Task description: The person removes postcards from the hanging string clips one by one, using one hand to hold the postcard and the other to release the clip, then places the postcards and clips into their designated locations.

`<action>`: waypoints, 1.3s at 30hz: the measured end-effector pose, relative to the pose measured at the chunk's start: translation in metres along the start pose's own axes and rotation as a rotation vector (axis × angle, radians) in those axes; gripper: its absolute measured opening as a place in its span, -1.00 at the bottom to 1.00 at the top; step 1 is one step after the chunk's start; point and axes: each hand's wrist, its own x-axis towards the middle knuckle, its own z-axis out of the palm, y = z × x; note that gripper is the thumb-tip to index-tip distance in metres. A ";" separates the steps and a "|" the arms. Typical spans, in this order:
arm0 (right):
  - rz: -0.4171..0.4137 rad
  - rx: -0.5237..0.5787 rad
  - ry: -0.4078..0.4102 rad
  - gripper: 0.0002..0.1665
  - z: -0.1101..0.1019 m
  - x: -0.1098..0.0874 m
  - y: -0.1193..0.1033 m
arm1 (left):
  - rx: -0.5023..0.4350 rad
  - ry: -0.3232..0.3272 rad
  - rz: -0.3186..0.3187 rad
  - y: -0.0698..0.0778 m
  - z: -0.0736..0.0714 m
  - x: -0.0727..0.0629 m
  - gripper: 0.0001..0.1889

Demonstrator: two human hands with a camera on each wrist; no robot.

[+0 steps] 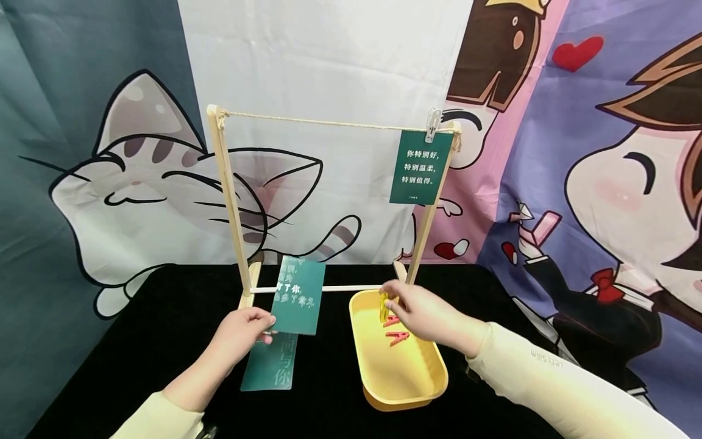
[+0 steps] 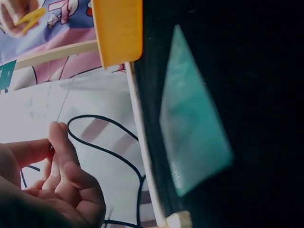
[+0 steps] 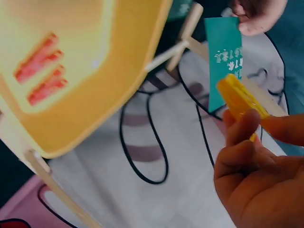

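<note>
My left hand (image 1: 245, 332) pinches a green card (image 1: 301, 305) with white writing by its lower left edge, holding it up over the black cloth. In the left wrist view that card is seen nearly edge-on, a thin line above the fingertips. Another green card (image 1: 269, 372) lies on the cloth below it. Between thumb and fingers of my right hand (image 1: 419, 308) is a yellow clothespin (image 3: 240, 97), above the yellow basket (image 1: 378, 387). Inside the basket lie red clothespins (image 1: 397, 337). A third green card (image 1: 419, 167) hangs from the cord under a clear clothespin (image 1: 433, 125).
A wooden frame (image 1: 230, 204) stands at the back of the black cloth (image 1: 181, 329), with a cord (image 1: 318, 122) strung across its top and a pale crossbar (image 1: 351, 288) low down. Behind it hangs a backdrop (image 1: 329, 55) printed with cartoon figures.
</note>
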 end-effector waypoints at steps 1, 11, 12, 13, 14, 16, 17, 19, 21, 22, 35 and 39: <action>0.003 0.002 -0.028 -0.80 0.005 -0.004 0.002 | -0.001 -0.007 -0.019 -0.003 -0.001 -0.003 -0.79; 0.013 -0.075 -0.167 -0.77 0.034 -0.025 0.023 | 0.011 -0.073 -0.101 -0.036 -0.001 -0.026 -0.88; 0.008 -0.081 -0.186 -0.77 0.036 -0.026 0.025 | 0.012 -0.081 -0.102 -0.038 -0.001 -0.027 -0.88; 0.004 -0.085 -0.205 -0.76 0.037 -0.027 0.026 | 0.015 -0.085 -0.108 -0.040 -0.001 -0.029 -0.88; -0.003 -0.097 -0.219 -0.74 0.039 -0.028 0.028 | 0.030 -0.090 -0.109 -0.042 -0.001 -0.030 -0.88; -0.004 -0.116 -0.244 -0.73 0.044 -0.030 0.030 | 0.086 -0.093 -0.103 -0.043 -0.001 -0.033 -0.87; -0.006 -0.127 -0.251 -0.73 0.046 -0.030 0.031 | 0.125 -0.095 -0.099 -0.043 -0.002 -0.034 -0.86; -0.008 -0.157 -0.259 -0.72 0.051 -0.029 0.034 | 0.211 -0.100 -0.083 -0.044 -0.003 -0.036 -0.83; 0.002 -0.183 -0.274 -0.72 0.055 -0.028 0.038 | 0.308 -0.113 -0.063 -0.044 -0.006 -0.038 -0.78; 0.006 -0.195 -0.283 -0.74 0.057 -0.027 0.040 | 0.360 -0.119 -0.047 -0.045 -0.007 -0.038 -0.76; -0.033 -0.358 -0.324 -0.82 0.076 -0.026 0.061 | 0.719 -0.127 0.039 -0.050 -0.008 -0.043 -0.66; -0.045 -0.369 -0.326 -0.79 0.081 -0.025 0.066 | 0.764 -0.133 0.040 -0.048 -0.010 -0.043 -0.67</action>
